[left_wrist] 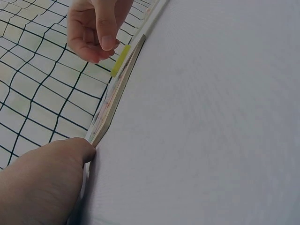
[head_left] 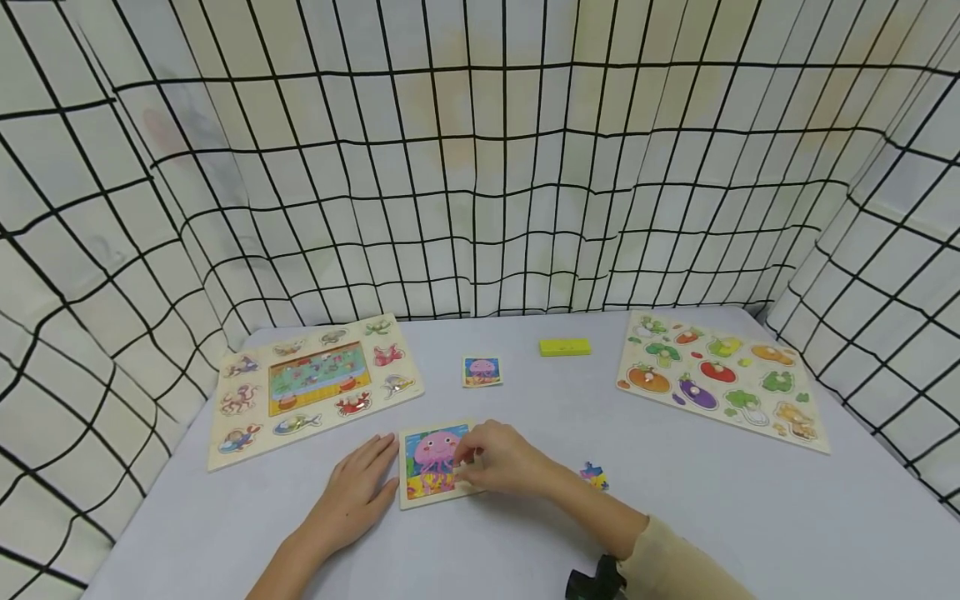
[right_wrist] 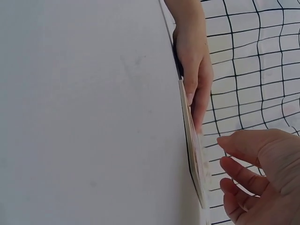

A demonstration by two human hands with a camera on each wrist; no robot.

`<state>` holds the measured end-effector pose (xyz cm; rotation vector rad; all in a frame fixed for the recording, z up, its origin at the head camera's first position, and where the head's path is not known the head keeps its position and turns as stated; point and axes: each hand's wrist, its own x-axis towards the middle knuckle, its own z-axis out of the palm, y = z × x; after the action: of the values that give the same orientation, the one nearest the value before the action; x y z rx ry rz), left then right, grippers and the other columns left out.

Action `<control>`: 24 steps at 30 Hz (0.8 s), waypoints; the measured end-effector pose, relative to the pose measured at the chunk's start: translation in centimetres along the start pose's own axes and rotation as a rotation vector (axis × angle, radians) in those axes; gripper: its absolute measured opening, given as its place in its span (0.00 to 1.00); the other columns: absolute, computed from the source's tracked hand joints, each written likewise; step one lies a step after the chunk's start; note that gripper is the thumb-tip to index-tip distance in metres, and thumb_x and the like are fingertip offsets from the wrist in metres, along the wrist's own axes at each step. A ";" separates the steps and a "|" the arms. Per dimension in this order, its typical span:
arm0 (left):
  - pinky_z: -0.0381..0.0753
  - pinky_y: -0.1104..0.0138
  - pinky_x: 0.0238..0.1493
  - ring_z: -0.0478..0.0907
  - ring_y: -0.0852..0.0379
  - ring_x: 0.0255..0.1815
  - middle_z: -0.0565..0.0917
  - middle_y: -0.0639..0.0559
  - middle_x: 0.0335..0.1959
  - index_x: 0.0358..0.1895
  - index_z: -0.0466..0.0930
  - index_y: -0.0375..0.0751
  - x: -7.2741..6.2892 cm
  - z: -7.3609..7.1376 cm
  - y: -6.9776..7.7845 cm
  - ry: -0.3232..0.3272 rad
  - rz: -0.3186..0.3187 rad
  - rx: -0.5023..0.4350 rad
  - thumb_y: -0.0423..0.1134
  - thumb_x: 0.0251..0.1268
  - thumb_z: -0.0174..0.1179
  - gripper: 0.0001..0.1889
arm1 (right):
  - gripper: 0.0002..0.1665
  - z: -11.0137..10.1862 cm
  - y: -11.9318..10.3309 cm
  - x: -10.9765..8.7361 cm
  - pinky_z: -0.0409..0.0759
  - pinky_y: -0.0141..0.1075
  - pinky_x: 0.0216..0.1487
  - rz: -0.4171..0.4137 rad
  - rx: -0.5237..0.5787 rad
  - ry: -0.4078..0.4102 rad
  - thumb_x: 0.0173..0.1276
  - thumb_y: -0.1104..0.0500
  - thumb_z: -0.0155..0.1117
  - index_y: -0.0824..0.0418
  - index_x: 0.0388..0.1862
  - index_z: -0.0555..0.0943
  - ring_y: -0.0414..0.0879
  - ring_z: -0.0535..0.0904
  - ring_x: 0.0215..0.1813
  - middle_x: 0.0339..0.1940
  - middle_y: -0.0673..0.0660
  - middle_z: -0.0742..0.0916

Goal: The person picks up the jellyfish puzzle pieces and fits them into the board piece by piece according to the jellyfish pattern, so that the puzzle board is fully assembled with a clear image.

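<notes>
A small square jigsaw puzzle (head_left: 433, 457) with a pink jellyfish picture and a pale wooden frame lies on the table. My left hand (head_left: 354, 493) rests flat with its fingers along the frame's left side; in the left wrist view its thumb (left_wrist: 84, 149) touches the board's near corner. Over the right side of the picture hovers my right hand (head_left: 504, 458), hiding that part. The right wrist view shows this hand's thumb and loosely bent fingers (right_wrist: 243, 173) apart, with nothing between them. A loose puzzle piece (head_left: 594, 476) lies beyond the right forearm.
A small jellyfish picture card (head_left: 482, 372) lies behind the puzzle, with a yellow block (head_left: 565, 347) to its right. A sea-animal board (head_left: 255, 446) is at the left, a vegetable board (head_left: 720, 417) at the right. Black netting over white cloth (head_left: 480, 200) encloses the table.
</notes>
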<state>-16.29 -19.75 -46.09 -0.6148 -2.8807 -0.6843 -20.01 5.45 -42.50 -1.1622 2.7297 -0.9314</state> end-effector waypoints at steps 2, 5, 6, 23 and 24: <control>0.52 0.45 0.63 0.53 0.44 0.69 0.62 0.44 0.67 0.66 0.63 0.35 0.0 0.0 0.0 0.002 0.001 -0.001 0.41 0.63 0.56 0.29 | 0.06 -0.4 0.2 -0.3 0.70 0.26 0.38 0.000 -0.013 0.000 0.55 0.58 0.69 0.54 0.33 0.83 0.38 0.73 0.36 0.29 0.41 0.82; 0.52 0.45 0.63 0.54 0.44 0.69 0.63 0.44 0.67 0.65 0.63 0.34 0.0 0.0 0.0 0.004 0.002 0.001 0.41 0.63 0.56 0.29 | 0.07 -0.9 0.4 -0.8 0.71 0.28 0.41 0.005 -0.016 0.001 0.55 0.60 0.68 0.55 0.34 0.83 0.39 0.74 0.39 0.31 0.43 0.82; 0.52 0.45 0.63 0.54 0.44 0.69 0.63 0.44 0.67 0.65 0.63 0.34 0.0 0.0 0.0 0.006 0.003 0.002 0.41 0.63 0.56 0.29 | 0.07 -1.1 0.5 -1.0 0.71 0.28 0.42 0.012 -0.013 0.000 0.56 0.60 0.68 0.55 0.35 0.82 0.39 0.74 0.39 0.32 0.43 0.82; 0.50 0.46 0.64 0.52 0.45 0.69 0.62 0.44 0.68 0.66 0.63 0.35 0.0 0.0 0.0 -0.008 -0.021 -0.007 0.42 0.63 0.55 0.29 | 0.13 -5.0 3.7 -6.2 0.72 0.39 0.46 0.144 -0.003 0.027 0.57 0.59 0.67 0.55 0.43 0.80 0.44 0.72 0.45 0.40 0.47 0.81; 0.50 0.46 0.64 0.52 0.45 0.69 0.62 0.44 0.68 0.66 0.62 0.35 0.0 0.0 0.0 -0.007 -0.021 -0.007 0.42 0.63 0.55 0.29 | 0.14 -5.2 3.9 -6.5 0.73 0.40 0.46 0.152 0.000 0.028 0.57 0.59 0.67 0.55 0.43 0.80 0.44 0.72 0.46 0.41 0.48 0.81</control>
<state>-16.32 -19.76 -46.07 -0.5906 -2.8965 -0.6966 -19.15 14.53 -41.56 -0.9331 2.7921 -0.9346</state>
